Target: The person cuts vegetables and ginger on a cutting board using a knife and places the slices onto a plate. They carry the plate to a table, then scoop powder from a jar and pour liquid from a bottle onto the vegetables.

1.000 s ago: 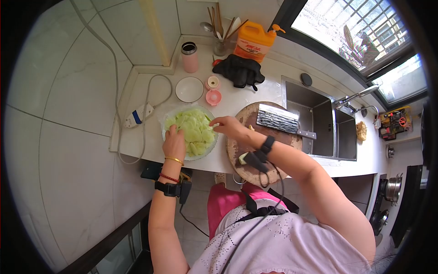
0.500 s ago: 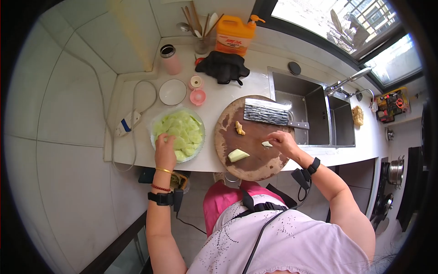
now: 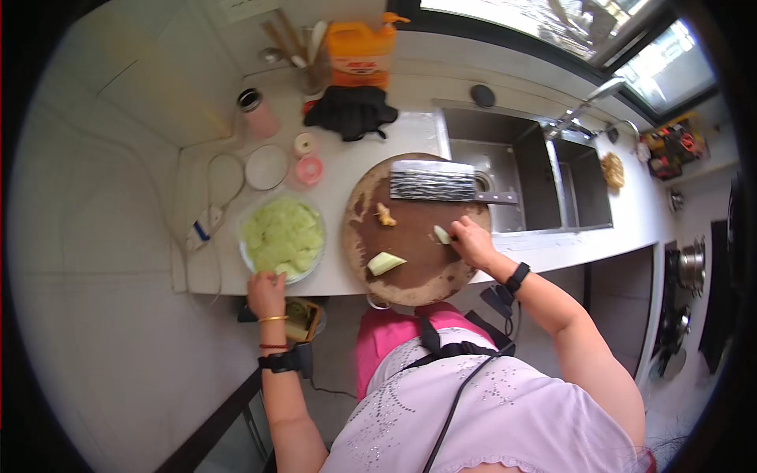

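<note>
My left hand (image 3: 266,293) is at the near edge of a plate (image 3: 244,258) heaped with pale green slices (image 3: 282,234), its fingers pressed together; whether they pinch a slice is too small to tell. On the round cutting board (image 3: 426,293), the fingertips of my right hand (image 3: 471,241) are closed on a small pale green piece (image 3: 441,235). A larger pale green chunk (image 3: 385,262) and a piece of ginger (image 3: 385,214) lie on the board to the left. Across the board's far side rests a cleaver (image 3: 433,181), its handle pointing right.
A double sink (image 3: 493,158) is at the right. Behind the plate are a white bowl (image 3: 266,167), a pink lid (image 3: 309,169), a pink bottle (image 3: 259,114), a black cloth (image 3: 351,110) and an orange jug (image 3: 359,54). A power strip (image 3: 205,229) lies left of the plate.
My right hand has moved from beside the plate to the right part of the board, onto the small piece. My left hand has shifted from over the slices to the plate's near edge.
</note>
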A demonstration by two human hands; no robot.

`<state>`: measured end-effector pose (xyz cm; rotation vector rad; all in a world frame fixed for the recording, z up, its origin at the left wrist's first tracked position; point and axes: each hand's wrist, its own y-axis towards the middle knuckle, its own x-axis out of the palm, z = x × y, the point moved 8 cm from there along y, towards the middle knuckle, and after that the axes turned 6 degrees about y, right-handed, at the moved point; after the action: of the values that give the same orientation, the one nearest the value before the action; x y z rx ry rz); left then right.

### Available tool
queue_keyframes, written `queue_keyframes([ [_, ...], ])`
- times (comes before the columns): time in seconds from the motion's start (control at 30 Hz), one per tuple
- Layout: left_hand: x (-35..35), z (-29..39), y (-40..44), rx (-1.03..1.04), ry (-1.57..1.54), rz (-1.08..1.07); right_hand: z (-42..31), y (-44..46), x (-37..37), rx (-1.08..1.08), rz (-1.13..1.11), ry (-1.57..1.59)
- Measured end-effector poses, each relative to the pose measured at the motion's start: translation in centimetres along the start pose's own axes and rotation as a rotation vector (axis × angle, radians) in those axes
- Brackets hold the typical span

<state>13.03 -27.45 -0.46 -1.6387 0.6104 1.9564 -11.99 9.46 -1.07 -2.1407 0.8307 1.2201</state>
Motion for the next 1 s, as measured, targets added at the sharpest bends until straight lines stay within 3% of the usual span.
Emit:
queue_keyframes([
  [0.03,1.4,-0.5,-0.4,-0.018,-0.074,-0.078,0.2,0.1,0.1,0.031,0.008,0.037],
  [0.1,2.3,-1.4,-0.6,-0.109,-0.340,-0.040,0.0,0.3,-0.2,0.070,0.015,0.063],
  [0.27,-0.8,0.4,-1.2,-0.097,-0.308,-0.002,-1.2,1.2,-0.2,0.071,-0.046,-0.028],
  [0.33,-3.6,2.7,-1.3,0.144,-0.253,0.121,-1.2,1.6,0.3,0.060,-0.061,-0.059],
  [0.43,-1.6,3.2,-0.2,0.295,-0.064,0.084,-1.4,2.0,0.5,0.057,-0.093,-0.027],
  [0.53,-2.4,1.9,0.5,0.148,-0.037,0.248,-3.9,3.0,-1.4,-0.004,-0.028,0.075],
  [0.57,-2.5,1.5,0.6,0.148,-0.043,0.248,-5.3,3.7,-1.8,0.014,-0.068,0.234],
  [0.67,-1.5,-3.6,0.1,-0.167,-0.025,0.143,-8.8,6.3,-0.5,0.075,-0.199,0.528],
  [0.7,-1.3,-4.1,-0.1,-0.173,-0.023,0.153,-10.4,7.1,0.6,0.112,-0.291,0.670],
  [0.77,0.6,-4.1,-0.4,-0.158,-0.148,-0.029,-14.5,8.4,1.5,0.070,-0.352,0.698],
  [0.9,0.8,-3.7,0.4,-0.138,-0.033,0.054,-21.6,10.9,5.3,-0.027,-0.453,0.650],
  [1.0,0.7,-1.9,0.7,-0.046,0.058,0.065,-25.3,13.3,9.5,0.046,-0.534,0.720],
])
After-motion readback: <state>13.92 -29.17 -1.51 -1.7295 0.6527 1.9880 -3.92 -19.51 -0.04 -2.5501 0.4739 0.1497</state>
